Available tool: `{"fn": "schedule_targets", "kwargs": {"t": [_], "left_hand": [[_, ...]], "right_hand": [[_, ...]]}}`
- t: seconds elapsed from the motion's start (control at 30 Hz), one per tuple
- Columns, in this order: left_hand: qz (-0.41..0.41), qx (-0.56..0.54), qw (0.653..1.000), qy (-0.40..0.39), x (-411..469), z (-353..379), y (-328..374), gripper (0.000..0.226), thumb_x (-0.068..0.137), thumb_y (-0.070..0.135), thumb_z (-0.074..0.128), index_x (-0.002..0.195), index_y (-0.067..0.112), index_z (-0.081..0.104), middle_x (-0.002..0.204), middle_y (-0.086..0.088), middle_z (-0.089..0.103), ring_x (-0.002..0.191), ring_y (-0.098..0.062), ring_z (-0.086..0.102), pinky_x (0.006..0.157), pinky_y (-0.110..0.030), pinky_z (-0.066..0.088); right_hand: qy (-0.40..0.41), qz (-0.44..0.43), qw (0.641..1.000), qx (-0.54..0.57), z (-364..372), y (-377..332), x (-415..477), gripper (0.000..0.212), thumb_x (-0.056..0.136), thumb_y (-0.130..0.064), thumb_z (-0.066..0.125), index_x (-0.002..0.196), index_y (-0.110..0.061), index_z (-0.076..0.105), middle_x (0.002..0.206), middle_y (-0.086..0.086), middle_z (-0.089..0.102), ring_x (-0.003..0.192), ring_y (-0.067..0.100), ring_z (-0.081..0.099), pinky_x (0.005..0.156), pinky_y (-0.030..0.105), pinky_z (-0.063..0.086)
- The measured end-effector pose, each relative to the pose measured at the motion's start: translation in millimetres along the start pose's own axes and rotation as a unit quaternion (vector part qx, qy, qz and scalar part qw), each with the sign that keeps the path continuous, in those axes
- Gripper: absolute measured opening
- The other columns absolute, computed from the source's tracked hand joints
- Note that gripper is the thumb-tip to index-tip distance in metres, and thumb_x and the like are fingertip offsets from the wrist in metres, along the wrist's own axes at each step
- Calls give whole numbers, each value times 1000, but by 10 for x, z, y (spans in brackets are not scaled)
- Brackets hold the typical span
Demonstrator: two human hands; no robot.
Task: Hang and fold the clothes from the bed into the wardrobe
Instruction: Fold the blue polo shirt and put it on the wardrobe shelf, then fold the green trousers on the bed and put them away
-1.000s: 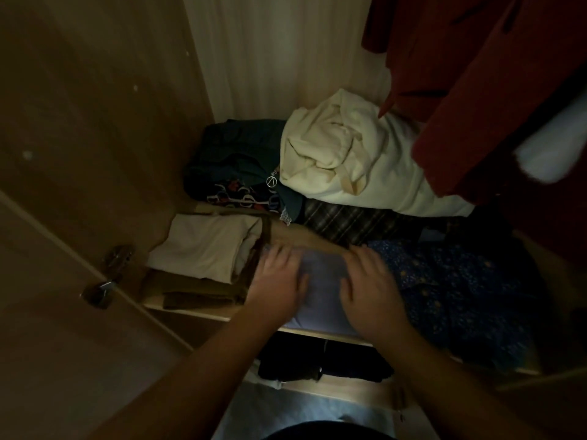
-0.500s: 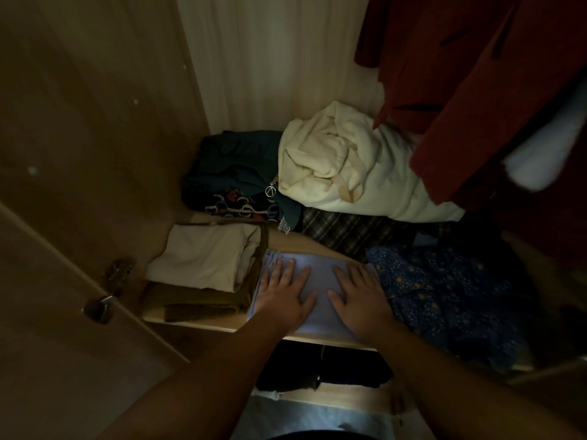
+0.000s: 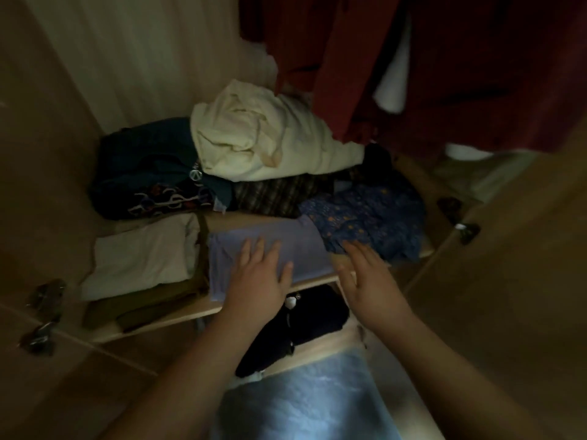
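Note:
A folded pale lilac garment [image 3: 295, 246] lies flat near the front edge of the wardrobe shelf [image 3: 178, 319]. My left hand [image 3: 259, 274] rests palm down on its front part, fingers spread. My right hand [image 3: 365, 281] hovers at the garment's right front corner, fingers apart, holding nothing. Left of the garment sits a folded white top [image 3: 139, 255] on an olive piece. To its right is a blue patterned cloth [image 3: 365, 217].
Behind lie a cream bundle [image 3: 254, 134], dark teal clothes [image 3: 152, 173] and a plaid piece [image 3: 273, 195]. Red garments [image 3: 444, 58] hang above right. Dark clothes [image 3: 301, 325] fill the lower shelf. Open wardrobe doors with hinges [image 3: 41, 312] flank both sides.
My right hand has slid off the lilac garment to its right edge and lifted. My left hand has drawn back toward the front. The view has swung to the right.

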State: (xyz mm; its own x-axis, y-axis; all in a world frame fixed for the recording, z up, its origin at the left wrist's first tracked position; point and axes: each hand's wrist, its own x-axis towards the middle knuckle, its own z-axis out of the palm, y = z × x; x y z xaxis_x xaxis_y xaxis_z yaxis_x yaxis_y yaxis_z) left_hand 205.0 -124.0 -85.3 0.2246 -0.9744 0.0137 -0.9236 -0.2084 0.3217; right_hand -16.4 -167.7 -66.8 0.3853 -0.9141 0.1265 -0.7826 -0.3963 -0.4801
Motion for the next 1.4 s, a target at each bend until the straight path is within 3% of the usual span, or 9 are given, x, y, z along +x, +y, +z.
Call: {"fn": "schedule_targets", "kwargs": {"t": [0.17, 0.3, 0.5, 0.63, 0.93, 1.17, 1.4], "left_hand": [[89, 4, 996, -23, -666, 227, 574, 63, 98, 60, 23, 155, 31, 26, 163, -3, 25, 151, -27, 13, 119, -46, 21], [131, 45, 988, -62, -1119, 420, 887, 65, 97, 62, 21, 156, 34, 19, 165, 0, 21, 152, -24, 10, 121, -47, 20], [201, 26, 972, -118, -2142, 772, 1975, 66, 99, 61, 26, 157, 33, 14, 165, 0, 20, 152, -26, 12, 120, -48, 20], [298, 0, 941, -160, -3146, 1111, 3119, 65, 101, 56, 30, 159, 30, 13, 166, -3, 17, 153, -26, 9, 122, -47, 18], [549, -6, 811, -203, -5308, 1756, 5379, 66, 99, 53, 38, 157, 25, 25, 161, -9, 30, 148, -30, 25, 119, -45, 25], [632, -11, 738, -234, -6132, 2140, 6387, 66, 100, 51, 39, 157, 22, 24, 162, -13, 27, 149, -33, 21, 120, -48, 22], [631, 0, 733, -255, -6231, 2802, 7269, 66, 99, 52, 39, 157, 23, 24, 162, -11, 27, 150, -32, 21, 121, -46, 22]], "right_hand": [[53, 47, 997, -42, -266, 378, -938, 57, 98, -45, 40, 142, -10, 48, 141, 13, 53, 132, 31, 45, 112, 41, 34], [41, 120, 990, -59, -390, 802, -1698, 58, 97, -49, 38, 143, -13, 45, 142, 10, 52, 130, 30, 46, 109, 42, 39], [93, 212, 971, -61, -799, 1287, -3284, 59, 94, -42, 53, 145, -13, 45, 148, 9, 48, 138, 30, 40, 116, 40, 29], [148, 325, 932, -54, -1275, 1612, -4730, 63, 94, -40, 57, 150, -19, 40, 154, 10, 40, 144, 29, 32, 119, 39, 24], [269, 540, 794, -72, -2161, 1973, -7962, 64, 98, -43, 50, 155, -23, 29, 159, 4, 31, 148, 21, 21, 122, 37, 18], [315, 603, 729, -72, -2431, 2308, -8921, 63, 99, -41, 48, 154, -18, 30, 158, 5, 33, 147, 23, 22, 121, 39, 21], [298, 616, 727, -56, -2716, 3312, -9157, 60, 99, -39, 48, 153, -17, 32, 157, 5, 35, 146, 21, 24, 118, 35, 20]]}}
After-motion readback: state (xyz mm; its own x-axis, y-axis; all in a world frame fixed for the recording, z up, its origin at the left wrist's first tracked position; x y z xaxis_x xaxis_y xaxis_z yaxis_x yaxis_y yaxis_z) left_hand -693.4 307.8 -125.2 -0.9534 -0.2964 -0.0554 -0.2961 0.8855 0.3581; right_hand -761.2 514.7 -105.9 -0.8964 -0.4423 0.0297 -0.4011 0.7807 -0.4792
